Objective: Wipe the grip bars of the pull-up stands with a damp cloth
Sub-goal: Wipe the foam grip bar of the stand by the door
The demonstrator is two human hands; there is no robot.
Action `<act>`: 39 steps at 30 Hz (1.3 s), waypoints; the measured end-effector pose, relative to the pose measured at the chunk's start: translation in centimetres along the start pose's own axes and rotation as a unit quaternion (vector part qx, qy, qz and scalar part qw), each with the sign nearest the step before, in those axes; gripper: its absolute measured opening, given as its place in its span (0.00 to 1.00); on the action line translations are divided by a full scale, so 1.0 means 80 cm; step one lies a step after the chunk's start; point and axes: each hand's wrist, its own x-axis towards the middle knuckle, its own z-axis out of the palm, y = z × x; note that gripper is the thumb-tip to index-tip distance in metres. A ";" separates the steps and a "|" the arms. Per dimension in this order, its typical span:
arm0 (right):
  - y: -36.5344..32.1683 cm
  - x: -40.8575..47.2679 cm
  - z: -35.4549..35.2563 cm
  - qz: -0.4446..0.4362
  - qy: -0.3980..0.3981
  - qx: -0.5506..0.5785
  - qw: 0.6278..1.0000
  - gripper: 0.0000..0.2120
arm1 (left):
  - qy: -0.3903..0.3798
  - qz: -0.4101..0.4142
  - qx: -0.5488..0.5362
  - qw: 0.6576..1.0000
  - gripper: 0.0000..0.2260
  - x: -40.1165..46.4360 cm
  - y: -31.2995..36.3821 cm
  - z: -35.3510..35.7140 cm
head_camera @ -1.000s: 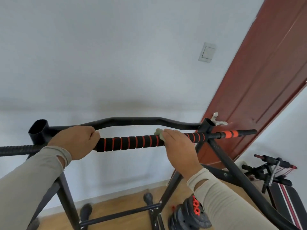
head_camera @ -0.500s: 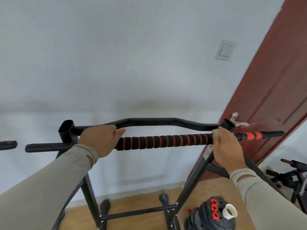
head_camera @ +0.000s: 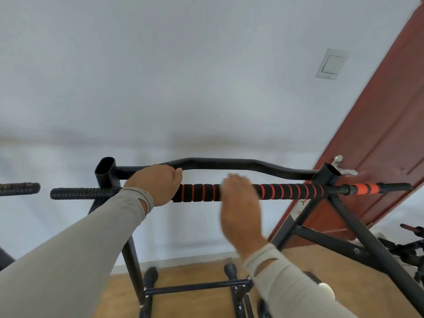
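— Where does the grip bar [head_camera: 286, 191] lie relative to the person's hands?

— Its long axis runs left to right across the view, foam banded black and orange. The left hand [head_camera: 156, 184] is curled round the bar's left part, just beside the upright socket [head_camera: 105, 171]. The right hand [head_camera: 241, 200] sits over the middle of the bar, blurred; its fingers seem folded over the foam.

— And the cloth?

— Hidden, if it is there; it probably sits under the right palm, though that cannot be told.

— So which hand serves the next stroke?

— Likely the right: bare foam stretches rightward from it toward the far upright [head_camera: 325, 177], so the wipe would run along the axis.
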 end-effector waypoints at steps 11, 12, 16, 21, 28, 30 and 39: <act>0.002 0.027 -0.029 -0.132 -0.108 -0.023 0.985 0.11 | -0.021 0.004 -0.039 0.999 0.18 0.005 -0.014 0.001; 0.028 0.023 -0.039 -0.122 -0.108 -0.043 0.986 0.13 | -0.026 0.002 -0.037 0.999 0.19 0.006 -0.013 0.000; 0.140 0.013 -0.087 -0.035 -0.132 -0.134 0.982 0.19 | -0.047 -0.014 -0.045 0.998 0.20 0.009 -0.008 0.000; 0.214 0.015 -0.141 0.122 -0.161 -0.217 0.955 0.16 | -0.110 -0.039 -0.091 0.989 0.21 0.016 -0.004 -0.001; 0.191 0.009 -0.126 0.207 -0.095 -0.117 0.967 0.15 | 0.115 0.009 0.022 0.993 0.18 -0.019 0.000 0.000; 0.195 0.007 -0.126 0.197 -0.109 -0.122 0.967 0.18 | 0.144 0.020 0.038 0.989 0.18 -0.034 0.003 0.010; 0.107 0.009 -0.077 0.119 -0.038 -0.103 0.987 0.07 | 0.053 -0.027 0.022 0.998 0.22 -0.016 0.005 0.006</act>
